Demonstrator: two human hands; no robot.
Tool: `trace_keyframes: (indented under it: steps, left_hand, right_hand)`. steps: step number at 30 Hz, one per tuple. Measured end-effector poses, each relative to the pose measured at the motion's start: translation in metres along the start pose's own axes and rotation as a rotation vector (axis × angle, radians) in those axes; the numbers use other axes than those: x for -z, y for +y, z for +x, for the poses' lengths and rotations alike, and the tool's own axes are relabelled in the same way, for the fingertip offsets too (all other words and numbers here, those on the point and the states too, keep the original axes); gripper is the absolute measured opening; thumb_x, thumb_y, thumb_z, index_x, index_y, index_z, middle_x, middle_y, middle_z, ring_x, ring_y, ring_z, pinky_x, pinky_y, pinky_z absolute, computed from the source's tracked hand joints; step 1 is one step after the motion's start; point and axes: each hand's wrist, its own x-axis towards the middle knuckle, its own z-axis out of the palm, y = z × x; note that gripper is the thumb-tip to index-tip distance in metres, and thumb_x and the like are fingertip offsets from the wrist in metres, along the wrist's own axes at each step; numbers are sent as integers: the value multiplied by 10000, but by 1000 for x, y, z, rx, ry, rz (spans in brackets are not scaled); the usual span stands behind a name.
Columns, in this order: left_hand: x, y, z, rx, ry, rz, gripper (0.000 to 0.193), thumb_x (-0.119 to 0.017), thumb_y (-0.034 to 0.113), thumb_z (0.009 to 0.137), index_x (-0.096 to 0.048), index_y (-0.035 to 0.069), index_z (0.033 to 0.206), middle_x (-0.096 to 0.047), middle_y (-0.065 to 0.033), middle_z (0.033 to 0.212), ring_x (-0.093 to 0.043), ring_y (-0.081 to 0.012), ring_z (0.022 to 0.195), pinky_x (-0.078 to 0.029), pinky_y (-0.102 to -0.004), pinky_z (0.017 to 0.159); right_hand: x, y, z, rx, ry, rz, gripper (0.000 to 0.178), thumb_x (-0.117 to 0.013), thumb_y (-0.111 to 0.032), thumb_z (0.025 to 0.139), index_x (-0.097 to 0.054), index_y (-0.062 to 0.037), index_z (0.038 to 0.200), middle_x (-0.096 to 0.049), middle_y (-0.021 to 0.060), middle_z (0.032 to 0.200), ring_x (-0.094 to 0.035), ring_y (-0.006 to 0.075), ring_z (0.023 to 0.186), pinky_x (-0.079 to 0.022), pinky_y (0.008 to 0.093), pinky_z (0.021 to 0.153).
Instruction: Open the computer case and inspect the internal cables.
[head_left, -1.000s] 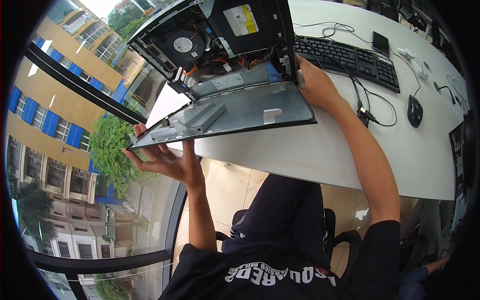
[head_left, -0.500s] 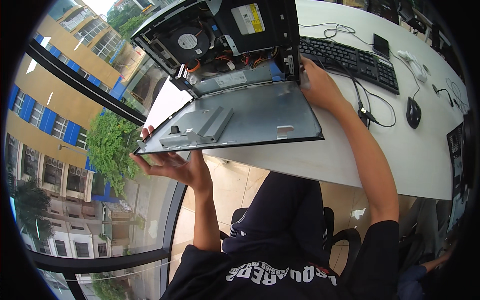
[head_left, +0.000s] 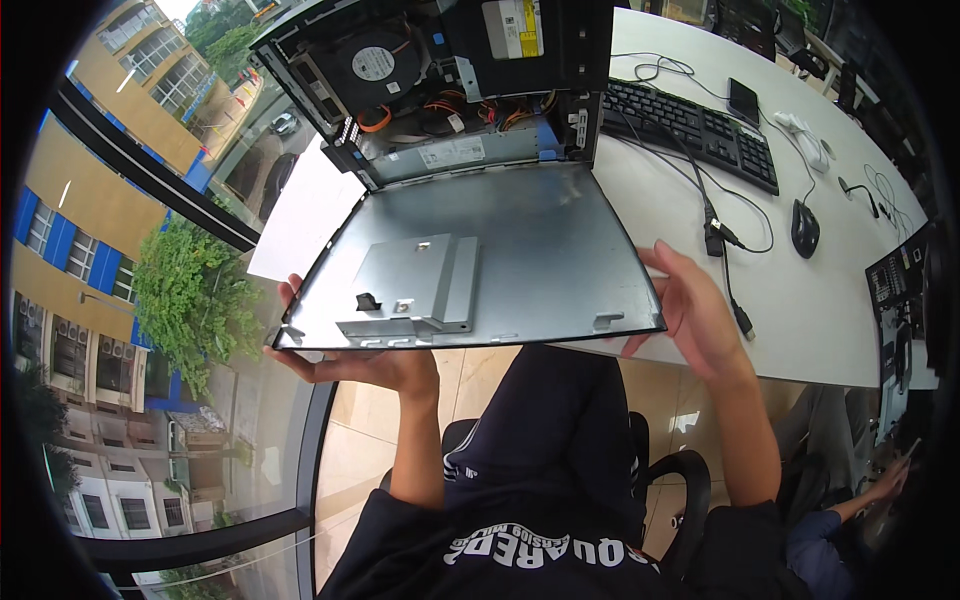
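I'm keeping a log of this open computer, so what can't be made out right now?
Part of the left hand: head view, hidden behind the side panel.
The panel's outer face: head view, turned away, hidden by the panel itself.
Far part of the computer case: head view, cut off by the upper edge.
Finest print on the fan label: head view, too small.

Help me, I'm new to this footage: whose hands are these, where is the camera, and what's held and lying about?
No robot here: these are one person's bare hands. Every picture comes from a wide fisheye camera worn on the head, looking down, so straight edges bend. The left hand holds the near left corner of a flat, silver-grey metal panel; the right hand is open at its right edge. Beyond the panel is an opened black computer case. On the white table lie a long black keyboard, a small black mouse and black cables.
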Motion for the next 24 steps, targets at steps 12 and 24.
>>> trace_keyframes:
  steps: [12, 24]
  left_hand:
    - [5, -17, -30, 64, 96, -112, 1264, -920, 348, 765, -4, 230, 1629, -233, -236, 1636, -343, -390, 1499, -337, -577, 1246]
    - [37, 20, -51, 191, -65, 117, 1202, -807, 242, 881, 116, 122, 1642, -265, -194, 1642, -304, -348, 1524, -215, -543, 1287]
  right_hand:
    - [-33, 20, -3, 78, 112, 206, 428, -506, -312, 1046, -630, 88, 1136, -715, 169, 791, -708, 268, 576, -598, 362, 479]
    - [-41, 35, -6, 152, 152, 232, 356, -552, -213, 1019, -626, 93, 1186, -713, 133, 860, -713, 209, 624, -584, 337, 465]
